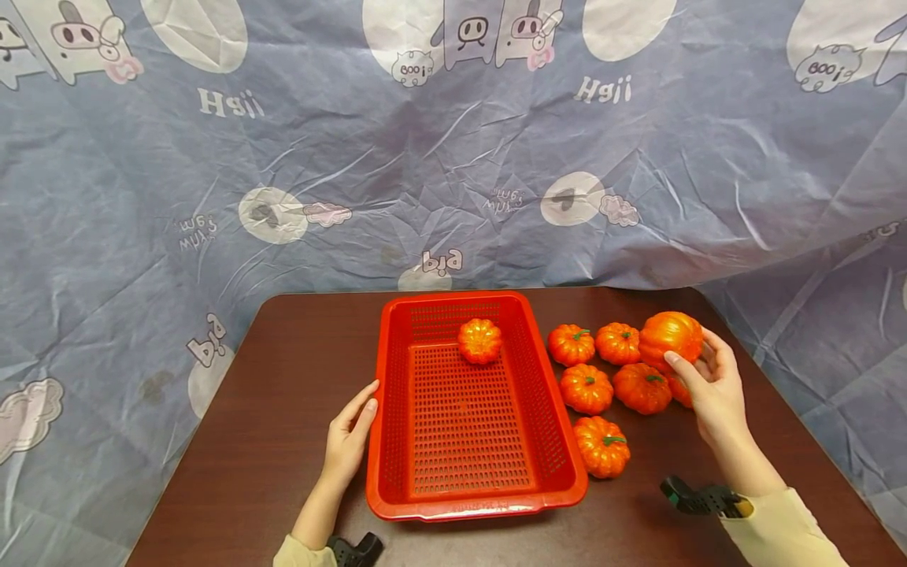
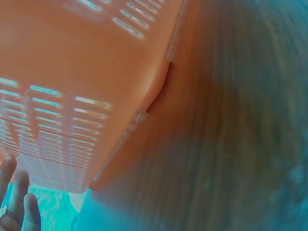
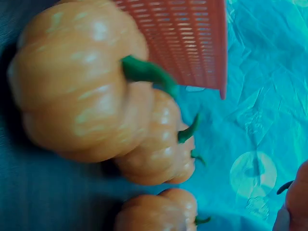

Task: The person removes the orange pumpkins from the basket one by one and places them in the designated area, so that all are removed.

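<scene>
In the head view my right hand (image 1: 719, 394) grips a small orange pumpkin (image 1: 669, 340), raised over the others at the right of the table. Part of that held pumpkin also shows at the lower right edge of the right wrist view. My left hand (image 1: 347, 437) rests against the left rim of a red perforated plastic basket (image 1: 378, 465), its fingers fairly straight. Inside the basket, toward the far end, sits one pumpkin (image 1: 479, 341). Between basket and right hand stand several more pumpkins with green stems, the closest being one (image 1: 601, 446) beside the basket's right wall.
A dark brown wooden table (image 1: 298, 346) carries everything. Behind it hangs a crinkled blue-grey cloth (image 1: 397, 157) with cartoon prints. Black wrist mounts (image 1: 697, 498) sit at both wrists. One pumpkin (image 1: 679, 391) is partly hidden behind the right hand.
</scene>
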Demonstrator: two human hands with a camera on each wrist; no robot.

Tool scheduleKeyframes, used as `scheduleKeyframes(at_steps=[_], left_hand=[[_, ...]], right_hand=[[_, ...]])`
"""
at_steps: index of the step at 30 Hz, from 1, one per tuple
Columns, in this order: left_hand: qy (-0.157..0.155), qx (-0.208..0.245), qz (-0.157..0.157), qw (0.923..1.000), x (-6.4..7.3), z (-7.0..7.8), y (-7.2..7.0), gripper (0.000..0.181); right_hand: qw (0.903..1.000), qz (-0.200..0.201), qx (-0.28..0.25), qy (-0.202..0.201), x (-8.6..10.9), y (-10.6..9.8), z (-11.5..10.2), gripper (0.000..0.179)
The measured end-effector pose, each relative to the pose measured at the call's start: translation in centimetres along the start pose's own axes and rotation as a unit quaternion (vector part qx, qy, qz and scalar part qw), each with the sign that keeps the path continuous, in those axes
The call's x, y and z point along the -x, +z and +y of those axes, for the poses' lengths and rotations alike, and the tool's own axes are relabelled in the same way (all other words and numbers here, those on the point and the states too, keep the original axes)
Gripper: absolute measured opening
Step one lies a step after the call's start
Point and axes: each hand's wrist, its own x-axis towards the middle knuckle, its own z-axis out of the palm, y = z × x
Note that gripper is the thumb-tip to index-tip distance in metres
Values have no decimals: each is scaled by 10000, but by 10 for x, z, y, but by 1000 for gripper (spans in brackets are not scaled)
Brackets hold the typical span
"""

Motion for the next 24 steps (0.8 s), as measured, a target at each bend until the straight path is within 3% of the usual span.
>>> scheduleKeyframes(at_steps=[4, 6, 16, 20, 24], left_hand=[[-34, 49, -8, 10000, 0, 1, 0, 33], [-46, 67, -3, 10000, 0, 1, 0, 33], [-9, 28, 15, 10000, 0, 1, 0, 33], [-30, -31, 21, 10000, 0, 2, 0, 33], [-39, -48, 12, 10000, 0, 3, 0, 33]], right_hand=[[9999, 68, -46, 143, 0, -29, 28, 68], [9992, 188, 337, 63, 0, -41, 42, 68], [9981, -5, 497, 363, 43, -7, -3, 68], [9989, -97, 379, 248, 48, -19, 9, 66], [9978, -59, 593, 307, 55, -26, 19, 66]])
